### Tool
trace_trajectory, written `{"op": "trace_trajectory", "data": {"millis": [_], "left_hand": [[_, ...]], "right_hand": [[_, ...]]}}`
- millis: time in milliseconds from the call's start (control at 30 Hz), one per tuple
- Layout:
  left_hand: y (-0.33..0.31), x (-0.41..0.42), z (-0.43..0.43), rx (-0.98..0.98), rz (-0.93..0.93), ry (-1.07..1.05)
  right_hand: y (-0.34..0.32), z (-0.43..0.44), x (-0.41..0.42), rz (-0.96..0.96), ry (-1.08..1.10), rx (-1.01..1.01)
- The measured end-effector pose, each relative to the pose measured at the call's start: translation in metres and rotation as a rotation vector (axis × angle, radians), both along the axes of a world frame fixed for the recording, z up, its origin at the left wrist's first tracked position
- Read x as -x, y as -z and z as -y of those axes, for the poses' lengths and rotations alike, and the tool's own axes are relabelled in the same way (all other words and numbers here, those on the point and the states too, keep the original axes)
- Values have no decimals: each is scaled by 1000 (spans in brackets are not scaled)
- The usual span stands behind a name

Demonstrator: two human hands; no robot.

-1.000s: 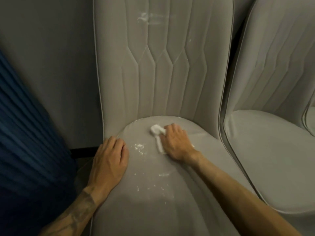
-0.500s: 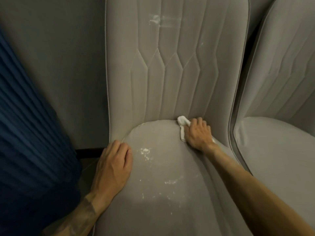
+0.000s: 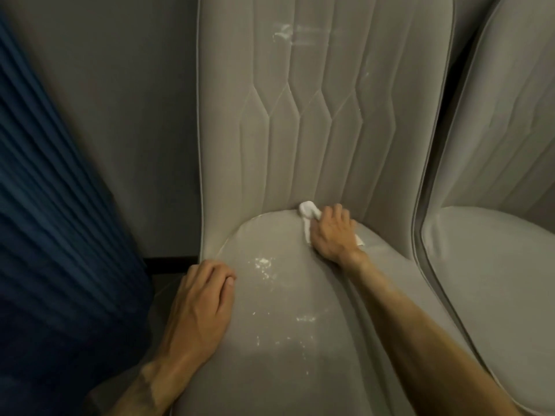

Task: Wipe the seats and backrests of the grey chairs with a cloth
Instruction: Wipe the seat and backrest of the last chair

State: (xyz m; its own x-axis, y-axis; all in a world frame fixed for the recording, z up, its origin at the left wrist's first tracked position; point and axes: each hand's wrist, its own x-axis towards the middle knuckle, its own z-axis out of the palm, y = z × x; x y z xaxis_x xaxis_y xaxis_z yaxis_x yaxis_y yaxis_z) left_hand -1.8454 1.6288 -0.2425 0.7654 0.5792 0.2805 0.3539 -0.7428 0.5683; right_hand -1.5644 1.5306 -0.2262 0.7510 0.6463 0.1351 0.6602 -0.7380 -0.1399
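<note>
A grey padded chair fills the middle of the view, with a stitched backrest and a rounded seat. My right hand presses a small white cloth into the crease where seat meets backrest. My left hand lies flat on the seat's left edge, fingers together, holding nothing. White specks are scattered over the seat, and a white smear marks the upper backrest.
A second grey chair stands close on the right, its piped edge nearly touching the first. A dark blue pleated curtain hangs at the left. A grey wall is behind, with a dark skirting strip below it.
My right hand has slid the cloth from the middle of the seat back and right, up into the crease at the backrest. My left hand has stayed on the seat edge.
</note>
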Motion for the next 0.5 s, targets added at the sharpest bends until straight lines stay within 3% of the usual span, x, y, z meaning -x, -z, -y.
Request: {"op": "trace_trajectory", "data": {"millis": [167, 333, 500], "left_hand": [[3, 1, 2, -9, 10, -34], [2, 2, 5, -14, 41, -54], [-1, 5, 5, -4, 34, -58]], "right_hand": [[7, -41, 73, 0, -507, -26], [-4, -20, 22, 35, -227, 71], [10, -24, 113, 20, -566, -40]]}}
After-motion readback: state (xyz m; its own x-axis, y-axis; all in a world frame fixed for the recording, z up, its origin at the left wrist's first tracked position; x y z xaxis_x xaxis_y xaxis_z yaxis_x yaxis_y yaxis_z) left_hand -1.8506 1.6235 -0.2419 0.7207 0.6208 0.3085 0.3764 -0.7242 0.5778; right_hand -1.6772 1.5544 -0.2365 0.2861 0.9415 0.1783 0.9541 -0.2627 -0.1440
